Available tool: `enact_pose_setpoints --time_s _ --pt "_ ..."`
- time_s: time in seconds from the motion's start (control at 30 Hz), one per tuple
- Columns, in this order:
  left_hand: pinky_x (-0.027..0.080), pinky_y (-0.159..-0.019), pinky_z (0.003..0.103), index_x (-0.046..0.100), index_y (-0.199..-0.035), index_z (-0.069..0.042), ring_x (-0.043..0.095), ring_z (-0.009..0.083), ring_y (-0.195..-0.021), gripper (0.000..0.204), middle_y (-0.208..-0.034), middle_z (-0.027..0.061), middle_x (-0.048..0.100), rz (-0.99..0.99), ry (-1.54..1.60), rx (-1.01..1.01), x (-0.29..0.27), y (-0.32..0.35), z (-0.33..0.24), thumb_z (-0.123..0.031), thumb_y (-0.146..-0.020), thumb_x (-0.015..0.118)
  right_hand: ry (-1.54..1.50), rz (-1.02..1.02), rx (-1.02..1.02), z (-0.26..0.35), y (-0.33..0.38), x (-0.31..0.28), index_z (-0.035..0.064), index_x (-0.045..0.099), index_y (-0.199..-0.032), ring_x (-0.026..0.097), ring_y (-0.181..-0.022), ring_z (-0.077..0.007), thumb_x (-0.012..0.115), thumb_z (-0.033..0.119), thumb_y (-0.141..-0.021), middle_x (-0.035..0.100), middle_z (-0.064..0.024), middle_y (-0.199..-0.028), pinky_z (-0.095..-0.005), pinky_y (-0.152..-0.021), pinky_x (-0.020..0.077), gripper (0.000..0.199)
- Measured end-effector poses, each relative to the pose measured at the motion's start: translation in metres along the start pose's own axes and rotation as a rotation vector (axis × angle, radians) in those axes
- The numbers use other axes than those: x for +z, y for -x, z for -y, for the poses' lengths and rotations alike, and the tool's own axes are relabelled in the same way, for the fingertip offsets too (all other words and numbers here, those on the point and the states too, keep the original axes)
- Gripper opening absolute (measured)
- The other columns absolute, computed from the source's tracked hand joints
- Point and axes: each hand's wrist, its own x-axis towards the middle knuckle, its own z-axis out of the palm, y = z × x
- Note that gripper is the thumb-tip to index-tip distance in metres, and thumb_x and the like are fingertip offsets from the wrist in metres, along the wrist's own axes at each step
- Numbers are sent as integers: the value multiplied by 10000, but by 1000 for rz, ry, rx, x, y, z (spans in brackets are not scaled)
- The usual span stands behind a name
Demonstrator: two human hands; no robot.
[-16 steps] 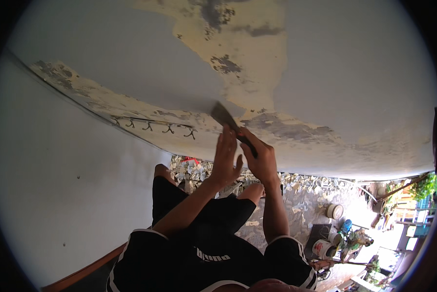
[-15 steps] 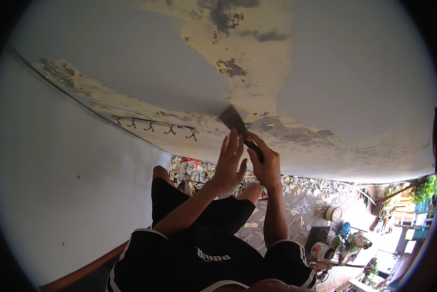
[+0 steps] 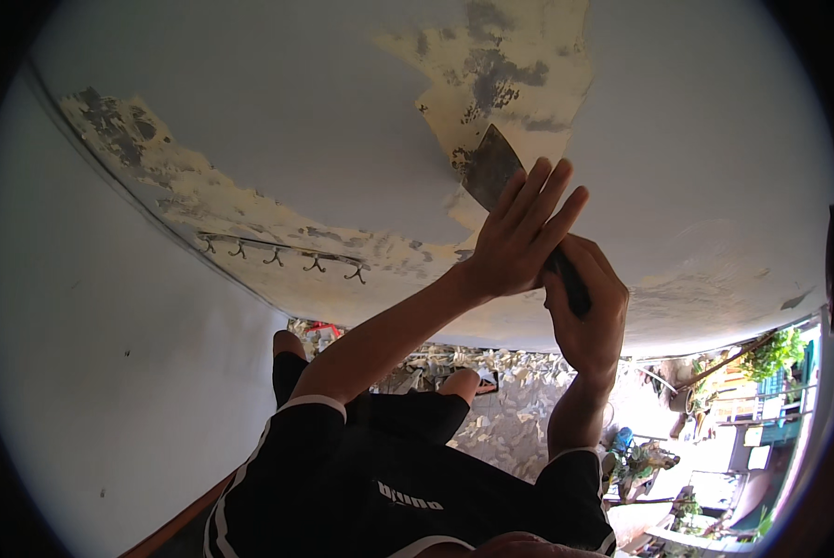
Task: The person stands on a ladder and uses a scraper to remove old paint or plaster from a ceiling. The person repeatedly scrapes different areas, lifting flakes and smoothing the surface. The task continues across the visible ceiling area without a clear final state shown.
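Note:
A wide-bladed paint scraper [image 3: 491, 171] lies against the wall, its blade angled toward the upper left at the edge of a peeled patch [image 3: 521, 88]. My right hand [image 3: 595, 312] is wrapped round its dark handle. Across the lower blade rests my left hand [image 3: 517, 232], fingers stretched out and slightly apart, covering where blade meets handle. Cream and grey base shows in the patch, bordered by smooth grey paint [image 3: 315, 139] on the left. Whether the blade's edge is under the paint cannot be told.
A rail of metal hooks [image 3: 278, 256] is fixed low on the wall at left. A pale side wall [image 3: 138, 353] bounds the left. Paint flakes [image 3: 510, 409] litter the floor. Potted plants [image 3: 645, 460] stand in the bright area at right.
The scraper and both hands have moved up and to the right. My left hand, earlier beside the scraper, now lies over it. My view has shifted a little.

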Motion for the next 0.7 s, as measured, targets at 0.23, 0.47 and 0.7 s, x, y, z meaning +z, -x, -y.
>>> enact_pose_setpoints --time_s 0.23,0.47,0.7 --pt "425 -784 341 552 -695 -143 547 168 -703 192 -685 -7 500 -249 -2 317 17 -65 10 -246 -684 714 182 -165 16 31 -13 -29 14 630 -1047 676 -816 -206 702 -39 -809 618 -110 -1085 -322 -632 531 253" --pt "402 -689 295 490 -618 -156 495 140 -649 225 -621 -21 436 -201 5 408 13 -43 26 -212 -711 687 414 -138 -55 23 -9 -8 13 621 -932 631 -625 -185 744 -3 -802 552 -108 -1011 -320 -504 488 180" --pt "390 -669 288 501 -601 -161 485 121 -641 250 -598 -39 445 -159 -67 420 -11 -41 40 -185 -765 688 408 -166 -127 28 -17 7 29 676 -929 676 -714 -212 779 7 -769 583 -110 -983 -332 -525 523 191"
